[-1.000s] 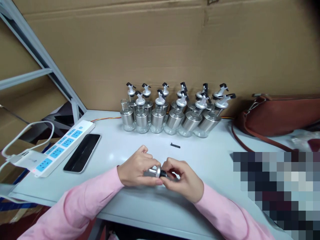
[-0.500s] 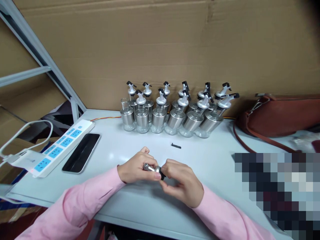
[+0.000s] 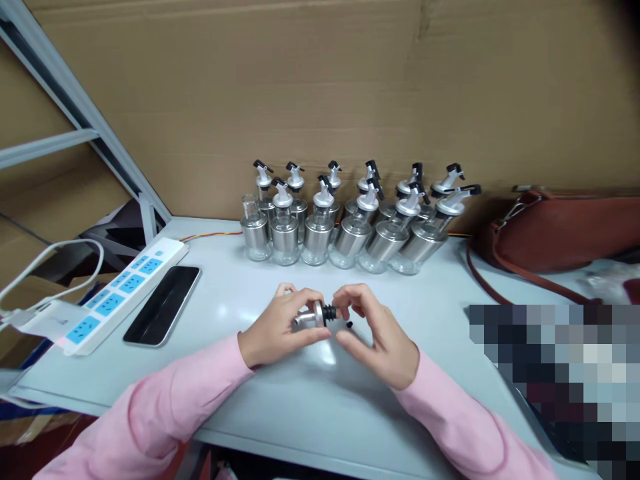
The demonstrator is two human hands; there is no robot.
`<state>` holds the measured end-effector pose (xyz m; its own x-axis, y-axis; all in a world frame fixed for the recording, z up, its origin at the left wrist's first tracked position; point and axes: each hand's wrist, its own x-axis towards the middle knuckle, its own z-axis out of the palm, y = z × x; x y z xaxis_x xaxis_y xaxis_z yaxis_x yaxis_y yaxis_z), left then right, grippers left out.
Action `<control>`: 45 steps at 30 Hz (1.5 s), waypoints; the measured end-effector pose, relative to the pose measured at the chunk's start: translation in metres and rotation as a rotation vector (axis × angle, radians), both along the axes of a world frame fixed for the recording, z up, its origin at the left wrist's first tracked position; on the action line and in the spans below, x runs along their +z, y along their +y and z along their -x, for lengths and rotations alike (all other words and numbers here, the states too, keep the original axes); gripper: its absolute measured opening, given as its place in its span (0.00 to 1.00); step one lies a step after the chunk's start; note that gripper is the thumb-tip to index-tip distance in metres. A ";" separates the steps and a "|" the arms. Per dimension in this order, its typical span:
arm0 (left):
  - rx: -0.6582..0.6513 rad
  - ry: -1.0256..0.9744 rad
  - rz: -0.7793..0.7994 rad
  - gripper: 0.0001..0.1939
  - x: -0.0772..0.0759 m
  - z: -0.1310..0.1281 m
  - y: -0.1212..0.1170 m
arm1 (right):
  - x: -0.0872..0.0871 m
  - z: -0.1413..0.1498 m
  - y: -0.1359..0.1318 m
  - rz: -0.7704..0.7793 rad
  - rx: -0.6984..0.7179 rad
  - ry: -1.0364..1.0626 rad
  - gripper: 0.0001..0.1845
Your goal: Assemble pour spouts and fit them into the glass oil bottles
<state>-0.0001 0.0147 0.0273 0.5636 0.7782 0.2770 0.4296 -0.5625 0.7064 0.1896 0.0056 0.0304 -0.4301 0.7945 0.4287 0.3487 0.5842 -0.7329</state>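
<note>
While left fingers (image 3: 309, 337) grip the pourer (image 3: 319, 314), right fingers (image 3: 359, 348) gape, the charger logo (image 3: 64, 322) unreadable.

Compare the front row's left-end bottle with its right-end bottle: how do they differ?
The left-end bottle has a bare, open neck; the right-end bottle wears a silver spout with a black lever. The left-end bottle stands shorter, the right-end bottle taller with its spout. Both are clear glass with a metal band.
</note>
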 end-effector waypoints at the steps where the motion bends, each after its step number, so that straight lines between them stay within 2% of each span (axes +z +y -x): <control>1: 0.038 0.022 -0.070 0.20 -0.002 0.000 0.000 | 0.000 0.000 0.002 0.056 -0.024 -0.003 0.10; 4: 0.105 0.120 -0.256 0.18 -0.007 0.002 0.001 | -0.002 0.005 0.008 0.158 -0.052 -0.099 0.16; 6: 0.121 0.179 -0.340 0.18 -0.009 0.003 0.001 | -0.005 0.010 0.010 0.171 -0.037 -0.164 0.19; 12: 0.131 0.321 -0.643 0.17 -0.005 0.007 0.001 | -0.008 0.012 0.006 0.007 0.014 -0.112 0.17; 15: 0.116 0.331 -0.710 0.20 -0.002 0.008 0.001 | -0.009 0.010 0.003 -0.055 0.008 -0.093 0.16; 22: 0.030 0.324 -0.574 0.24 0.006 0.010 0.001 | -0.009 0.012 0.001 -0.091 -0.001 -0.077 0.12; 34: -0.141 0.272 -0.240 0.23 0.014 0.017 0.007 | -0.009 0.012 0.001 -0.279 -0.025 -0.172 0.10; 45: -0.222 0.151 -0.015 0.26 0.012 0.017 0.011 | -0.003 0.011 0.000 -0.550 -0.077 -0.289 0.07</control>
